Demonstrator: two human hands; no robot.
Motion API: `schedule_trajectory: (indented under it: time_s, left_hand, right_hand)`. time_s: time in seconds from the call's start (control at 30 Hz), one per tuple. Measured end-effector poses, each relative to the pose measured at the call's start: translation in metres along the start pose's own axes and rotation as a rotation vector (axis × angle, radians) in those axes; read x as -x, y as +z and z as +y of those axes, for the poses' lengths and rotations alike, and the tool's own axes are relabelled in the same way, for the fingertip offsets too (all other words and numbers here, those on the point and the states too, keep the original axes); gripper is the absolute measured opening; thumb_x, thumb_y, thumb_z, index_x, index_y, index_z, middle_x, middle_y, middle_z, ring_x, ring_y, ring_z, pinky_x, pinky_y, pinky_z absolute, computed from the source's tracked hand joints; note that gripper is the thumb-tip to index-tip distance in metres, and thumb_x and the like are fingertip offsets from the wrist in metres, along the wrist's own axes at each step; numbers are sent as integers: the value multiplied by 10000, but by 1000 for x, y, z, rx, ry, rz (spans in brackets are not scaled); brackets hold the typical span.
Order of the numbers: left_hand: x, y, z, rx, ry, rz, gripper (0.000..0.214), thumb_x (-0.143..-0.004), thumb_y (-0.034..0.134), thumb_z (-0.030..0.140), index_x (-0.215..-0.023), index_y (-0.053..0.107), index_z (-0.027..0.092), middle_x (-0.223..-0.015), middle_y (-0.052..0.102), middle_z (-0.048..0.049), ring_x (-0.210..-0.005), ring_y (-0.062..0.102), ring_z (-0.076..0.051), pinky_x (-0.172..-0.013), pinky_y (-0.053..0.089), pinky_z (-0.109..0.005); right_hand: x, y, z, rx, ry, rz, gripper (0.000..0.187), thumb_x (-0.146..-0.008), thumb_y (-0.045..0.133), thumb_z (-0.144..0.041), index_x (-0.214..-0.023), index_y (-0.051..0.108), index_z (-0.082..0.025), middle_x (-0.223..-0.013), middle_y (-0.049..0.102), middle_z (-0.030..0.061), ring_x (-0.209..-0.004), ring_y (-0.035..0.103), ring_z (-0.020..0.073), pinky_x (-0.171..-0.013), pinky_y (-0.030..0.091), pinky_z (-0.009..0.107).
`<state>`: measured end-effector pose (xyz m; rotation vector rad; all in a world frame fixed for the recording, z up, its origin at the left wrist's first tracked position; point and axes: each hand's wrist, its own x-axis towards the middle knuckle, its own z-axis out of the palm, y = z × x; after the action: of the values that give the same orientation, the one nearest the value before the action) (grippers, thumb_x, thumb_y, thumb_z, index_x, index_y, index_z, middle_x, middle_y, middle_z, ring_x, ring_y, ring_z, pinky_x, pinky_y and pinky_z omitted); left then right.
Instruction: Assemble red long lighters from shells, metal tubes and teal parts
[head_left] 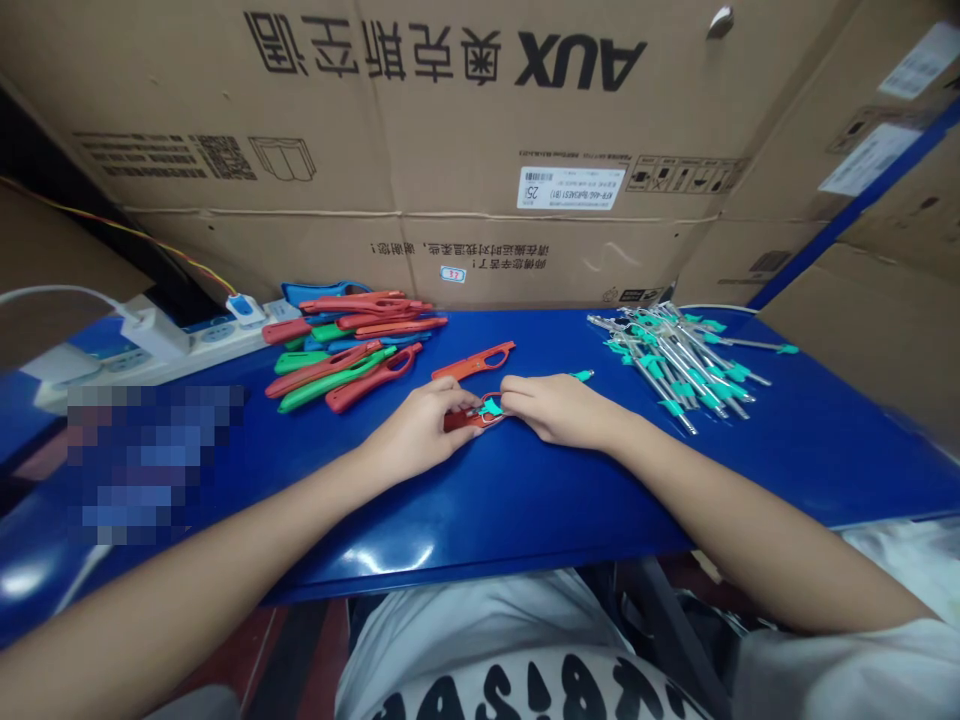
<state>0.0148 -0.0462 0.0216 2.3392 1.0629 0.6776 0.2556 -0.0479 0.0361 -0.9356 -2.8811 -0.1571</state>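
Note:
My left hand (442, 415) is closed around the left end of an orange-red plastic lighter handle shell (459, 420), low over the blue table. My right hand (547, 408) pinches a metal lighter rod whose teal piece (491, 407) sits in the shell's opening between both hands. The rod's far end (583, 376) pokes out beyond my right hand; its middle is hidden by my fingers. Just behind my hands lies another orange handle shell (474, 361), apart from them.
A pile of red, green and blue handle shells (349, 375) lies at the back left. Several metal rods with teal pieces (686, 365) are heaped at the back right. A power strip (214, 345) with plugs stands far left. A large cardboard box (450, 130) walls off the table (420, 515).

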Motion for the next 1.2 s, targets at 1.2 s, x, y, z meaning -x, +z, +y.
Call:
schedule_trajectory:
  time_s: [1.2]
  left_hand:
    - [5,-5,3,-407,216,-114,344,-1020,486,247,-1306,677,241,-1129,618,-109,-1010,600,-248,-911,515,-421]
  right_hand:
    - [19,-21,37,4,384,270,334,-1028,433,-316,-1205,696,-212,-1176,678,88,-995,630,219,-726,418,303]
